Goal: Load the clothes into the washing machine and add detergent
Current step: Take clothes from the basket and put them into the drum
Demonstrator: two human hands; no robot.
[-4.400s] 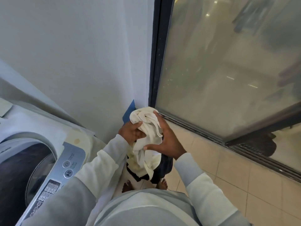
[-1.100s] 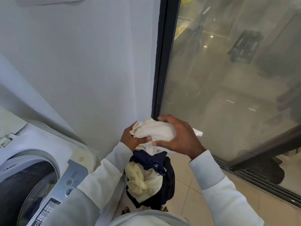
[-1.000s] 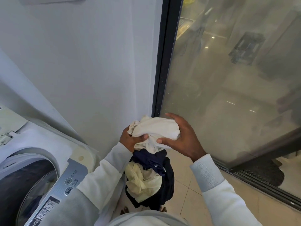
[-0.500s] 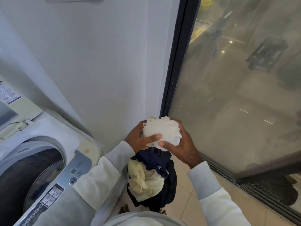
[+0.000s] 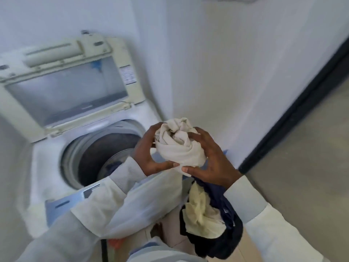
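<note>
Head cam: left hand (image 5: 149, 154) and right hand (image 5: 211, 157), grip clamped on a balled white cloth (image 5: 179, 146), long axis roughly upright, scrunched end up, by the washing machine (image 5: 47, 167).

We could not read the label (image 5: 128, 74) on the lid (image 5: 62, 91); it was too small and blurred. The left sleeve (image 5: 113, 197) hid most of the control panel (image 5: 63, 204) and part of the drum (image 5: 94, 154). How the hanging clothes (image 5: 205, 218) were held below the white cloth (image 5: 179, 148), the right hand (image 5: 213, 163) hid from us.
</note>
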